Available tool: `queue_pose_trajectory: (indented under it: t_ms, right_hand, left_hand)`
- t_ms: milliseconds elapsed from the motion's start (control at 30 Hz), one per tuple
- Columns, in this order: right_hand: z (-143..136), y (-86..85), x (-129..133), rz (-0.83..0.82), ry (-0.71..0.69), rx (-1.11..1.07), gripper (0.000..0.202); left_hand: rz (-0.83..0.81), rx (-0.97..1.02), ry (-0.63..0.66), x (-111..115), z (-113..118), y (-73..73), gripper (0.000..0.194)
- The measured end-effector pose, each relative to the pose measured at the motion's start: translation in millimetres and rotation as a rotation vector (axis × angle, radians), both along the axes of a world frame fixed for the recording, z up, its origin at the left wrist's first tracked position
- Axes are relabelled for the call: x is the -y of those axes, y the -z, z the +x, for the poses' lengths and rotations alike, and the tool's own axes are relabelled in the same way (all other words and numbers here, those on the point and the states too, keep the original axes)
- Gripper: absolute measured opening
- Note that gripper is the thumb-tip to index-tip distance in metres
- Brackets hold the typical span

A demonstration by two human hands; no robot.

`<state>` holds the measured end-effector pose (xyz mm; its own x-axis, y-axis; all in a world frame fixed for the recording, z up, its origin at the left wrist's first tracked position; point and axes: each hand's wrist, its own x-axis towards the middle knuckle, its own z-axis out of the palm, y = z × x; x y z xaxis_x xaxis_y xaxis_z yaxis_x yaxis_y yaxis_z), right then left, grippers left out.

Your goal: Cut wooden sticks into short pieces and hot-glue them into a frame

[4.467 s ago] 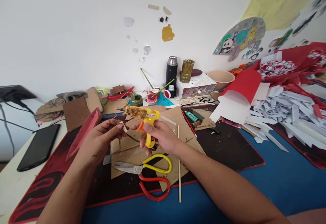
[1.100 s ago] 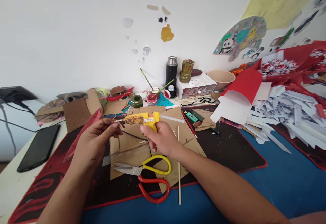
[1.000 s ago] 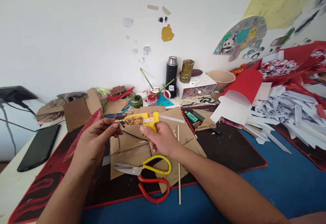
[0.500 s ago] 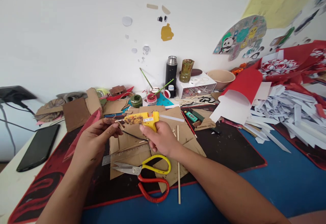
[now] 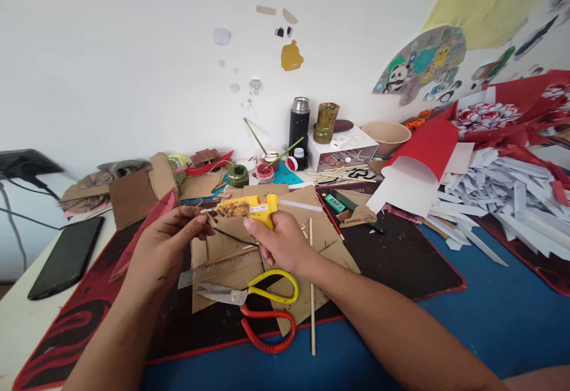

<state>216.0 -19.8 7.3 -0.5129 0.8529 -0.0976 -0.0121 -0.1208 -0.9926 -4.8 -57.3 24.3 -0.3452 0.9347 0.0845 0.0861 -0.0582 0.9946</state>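
Note:
My right hand is wrapped round the handle of a yellow glue gun with brown stains, its nozzle pointing left. A clear glue stick juts from the gun's back. My left hand pinches a small light-brown piece close to the nozzle; its exact shape is partly hidden by the fingers. Beneath the hands lie cardboard sheets, a clear ruler and scissors with one yellow and one red handle. A thin wooden stick lies right of the scissors.
A black phone lies at the left. Behind are paint jars, a black flask and a white box. White paper strips and a red paper roll occupy the right side.

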Motion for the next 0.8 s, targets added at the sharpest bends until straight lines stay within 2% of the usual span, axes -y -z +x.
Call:
queue_pose_trajectory:
  t_ms: [200, 467, 800]
  right_hand:
    - [0.0, -1.5, -0.4, 0.005, 0.003, -0.006, 0.044]
    - [0.0, -2.2, 0.1, -0.005, 0.009, 0.006, 0.045]
    - [0.0, -3.8, 0.0, -0.022, 0.005, 0.017, 0.046]
  left_hand:
    - [0.002, 0.02, 0.009, -0.9, -1.0, 1.6, 0.041]
    - [-0.007, 0.002, -0.002, -0.2, 2.8, -3.6, 0.038]
    - [0.009, 0.016, -0.016, -1.1, 0.8, -0.6, 0.039]
